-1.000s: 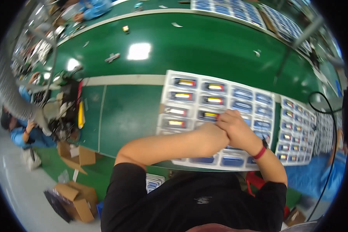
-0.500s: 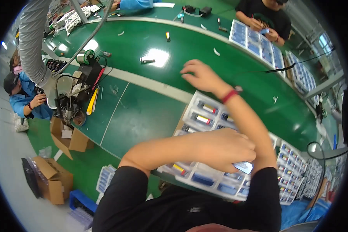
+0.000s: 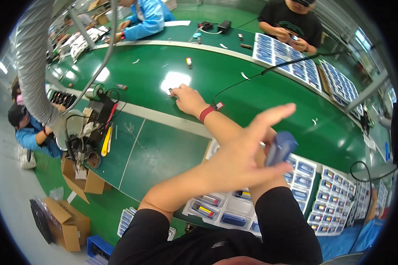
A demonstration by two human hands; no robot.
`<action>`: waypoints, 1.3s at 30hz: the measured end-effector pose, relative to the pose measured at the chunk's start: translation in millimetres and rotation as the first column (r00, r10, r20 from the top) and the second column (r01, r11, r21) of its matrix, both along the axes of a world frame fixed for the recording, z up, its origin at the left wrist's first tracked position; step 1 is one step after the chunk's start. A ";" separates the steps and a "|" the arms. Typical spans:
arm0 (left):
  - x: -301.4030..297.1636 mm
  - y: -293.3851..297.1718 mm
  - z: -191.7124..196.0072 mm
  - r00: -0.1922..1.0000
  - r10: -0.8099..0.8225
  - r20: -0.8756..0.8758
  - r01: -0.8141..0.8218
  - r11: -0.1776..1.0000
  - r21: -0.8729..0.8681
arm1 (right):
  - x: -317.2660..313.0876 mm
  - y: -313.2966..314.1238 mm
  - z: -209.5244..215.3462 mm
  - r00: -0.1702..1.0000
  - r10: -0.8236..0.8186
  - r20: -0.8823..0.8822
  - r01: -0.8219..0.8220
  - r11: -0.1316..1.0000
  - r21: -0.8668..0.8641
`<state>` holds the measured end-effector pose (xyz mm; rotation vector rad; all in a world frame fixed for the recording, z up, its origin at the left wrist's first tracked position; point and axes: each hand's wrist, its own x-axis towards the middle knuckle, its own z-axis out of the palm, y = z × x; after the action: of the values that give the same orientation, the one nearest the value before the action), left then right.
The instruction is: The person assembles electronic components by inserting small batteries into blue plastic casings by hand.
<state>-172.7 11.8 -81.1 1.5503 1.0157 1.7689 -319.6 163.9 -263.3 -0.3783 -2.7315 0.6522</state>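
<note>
My left hand (image 3: 234, 157) is raised over the trays, crossing above my right forearm, with thumb and index finger spread wide. A blurred blue rectangular device (image 3: 282, 148) is held up in it; the other fingers are mostly hidden behind. My right hand (image 3: 191, 101), a red band at its wrist, reaches out to the green belt (image 3: 154, 99). Its fingertips close on a small dark device (image 3: 170, 92) beside a bright reflection. Beneath my arms lies a white tray (image 3: 194, 206) with blue, yellow and red-marked devices in its pockets.
More filled trays (image 3: 334, 201) stand at the right. Across the belt a person in black (image 3: 292, 26) works by other trays (image 3: 287, 57). A tool stand (image 3: 82, 132), yellow-handled cutter (image 3: 106, 141) and ventilation hose (image 3: 33, 66) are at left, with cardboard boxes (image 3: 62, 221) on the floor.
My right hand has gone left over the belt and reached the small dark device. My left hand has risen, and its thumb and index finger have spread apart. The view has shifted slightly.
</note>
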 end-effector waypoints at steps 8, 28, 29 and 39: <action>-19.1 7.2 -15.4 0.948 -0.084 0.307 0.125 0.986 -0.115 | 195.1 0.8 109.8 0.932 -0.092 -0.350 -0.273 0.457 -0.846; 26.7 55.8 -78.7 0.666 -0.345 0.662 0.573 0.804 -0.158 | 370.4 -36.8 140.0 0.736 -0.465 -0.493 -0.096 0.648 -0.755; 28.6 55.5 -79.5 0.662 -0.340 0.668 0.571 0.806 -0.155 | 370.3 -36.0 138.7 0.756 -0.489 -0.434 -0.011 0.654 -0.756; 25.5 53.5 -75.3 0.727 -0.273 0.630 0.521 0.817 -0.247 | 359.8 -35.0 132.9 0.703 -0.621 -0.347 0.192 0.635 -0.748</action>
<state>-147.2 65.3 -156.4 0.8042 0.6164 1.4378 40.2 128.9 -130.4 -0.8122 -1.6325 1.3361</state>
